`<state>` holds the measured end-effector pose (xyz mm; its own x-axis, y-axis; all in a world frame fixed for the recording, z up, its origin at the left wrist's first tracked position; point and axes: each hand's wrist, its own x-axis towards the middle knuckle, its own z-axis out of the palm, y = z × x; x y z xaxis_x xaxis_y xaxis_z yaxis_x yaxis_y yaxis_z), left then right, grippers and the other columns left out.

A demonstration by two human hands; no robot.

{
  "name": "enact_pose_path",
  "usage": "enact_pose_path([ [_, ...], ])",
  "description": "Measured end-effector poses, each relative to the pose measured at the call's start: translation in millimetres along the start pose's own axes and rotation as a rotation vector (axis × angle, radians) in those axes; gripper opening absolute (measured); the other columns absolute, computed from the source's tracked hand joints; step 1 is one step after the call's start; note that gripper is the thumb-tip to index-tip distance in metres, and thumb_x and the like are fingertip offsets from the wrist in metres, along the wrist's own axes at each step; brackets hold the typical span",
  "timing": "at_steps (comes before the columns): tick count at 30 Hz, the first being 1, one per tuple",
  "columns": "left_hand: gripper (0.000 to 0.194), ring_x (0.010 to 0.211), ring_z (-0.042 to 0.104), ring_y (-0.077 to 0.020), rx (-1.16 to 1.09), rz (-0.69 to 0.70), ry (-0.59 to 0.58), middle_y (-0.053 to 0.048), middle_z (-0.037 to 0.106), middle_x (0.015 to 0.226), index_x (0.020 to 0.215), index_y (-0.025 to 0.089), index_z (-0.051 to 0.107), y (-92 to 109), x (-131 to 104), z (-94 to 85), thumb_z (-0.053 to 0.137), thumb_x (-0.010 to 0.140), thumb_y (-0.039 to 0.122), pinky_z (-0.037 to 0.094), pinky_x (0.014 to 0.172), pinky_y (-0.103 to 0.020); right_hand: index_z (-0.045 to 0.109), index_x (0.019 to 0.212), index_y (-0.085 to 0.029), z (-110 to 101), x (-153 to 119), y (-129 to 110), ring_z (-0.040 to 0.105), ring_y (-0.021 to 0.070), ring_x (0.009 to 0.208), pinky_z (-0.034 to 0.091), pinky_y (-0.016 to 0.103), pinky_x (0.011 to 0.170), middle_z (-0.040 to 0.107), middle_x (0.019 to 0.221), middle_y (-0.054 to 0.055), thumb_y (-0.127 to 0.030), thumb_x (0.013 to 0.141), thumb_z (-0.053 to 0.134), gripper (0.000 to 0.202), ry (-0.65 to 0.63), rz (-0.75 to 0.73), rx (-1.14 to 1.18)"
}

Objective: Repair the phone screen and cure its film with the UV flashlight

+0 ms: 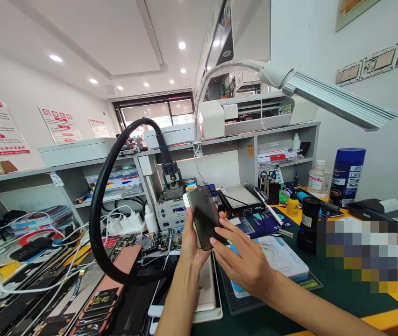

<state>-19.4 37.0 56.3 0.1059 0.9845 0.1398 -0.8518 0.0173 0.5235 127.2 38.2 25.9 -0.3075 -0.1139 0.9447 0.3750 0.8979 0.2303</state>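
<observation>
A smartphone (pixel 204 217) with a dark, reflective screen and a pale edge is held up, tilted, above the bench. My left hand (pixel 192 249) is closed around its lower part, with the thumb along the left side. My right hand (pixel 246 259) reaches in from the right. Its fingers are stretched out and apart, and the fingertips touch the screen near the lower right edge; its thumb is not clearly visible. Under my hands lie a pale phone back (pixel 206 284) in a white-edged tray and a clear plastic case (pixel 283 256) on a dark mat.
A thick black hose (pixel 95 200) loops up at left. Phone panels and boards (pixel 108 298) crowd the left side. A metal lamp (pixel 339 100) overhangs the right. Behind are a grey equipment box (pixel 171 214) and a black device (pixel 244 211). A black cylinder (pixel 309 224) and blue can (pixel 348 177) stand right.
</observation>
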Motion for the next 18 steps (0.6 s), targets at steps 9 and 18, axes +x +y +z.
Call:
enact_pose_path([
  [9, 0.057, 0.090, 0.073, -0.0224, 0.059, 0.023, 0.039, -0.015, 0.076, 0.102, 0.111, 0.006, 0.071, 2.6, -3.2, 5.1, 0.052, 0.096, 0.058, 0.058, 0.092, -0.037, 0.069, 0.104, -0.012, -11.8, -7.8, -0.9, 0.063, 0.0350, 0.125, 0.059, 0.048, 0.101, 0.069, 0.115, 0.020, -0.009, 0.083, 0.073, 0.022, -0.047, 0.148, 0.121],
  [18, 0.057, 0.074, 0.072, -0.0203, 0.234, 0.042, 0.162, -0.014, 0.076, 0.086, 0.103, 0.006, 0.072, -22.7, 13.5, -1.5, 0.066, 0.086, 0.061, 0.059, 0.071, -0.030, 0.069, 0.103, -0.017, 3.1, 2.1, -1.5, 0.071, 0.0286, 0.088, 0.064, 0.038, 0.059, 0.067, 0.103, 0.014, -0.040, 0.080, 0.078, 0.034, -0.170, 0.865, 0.180],
])
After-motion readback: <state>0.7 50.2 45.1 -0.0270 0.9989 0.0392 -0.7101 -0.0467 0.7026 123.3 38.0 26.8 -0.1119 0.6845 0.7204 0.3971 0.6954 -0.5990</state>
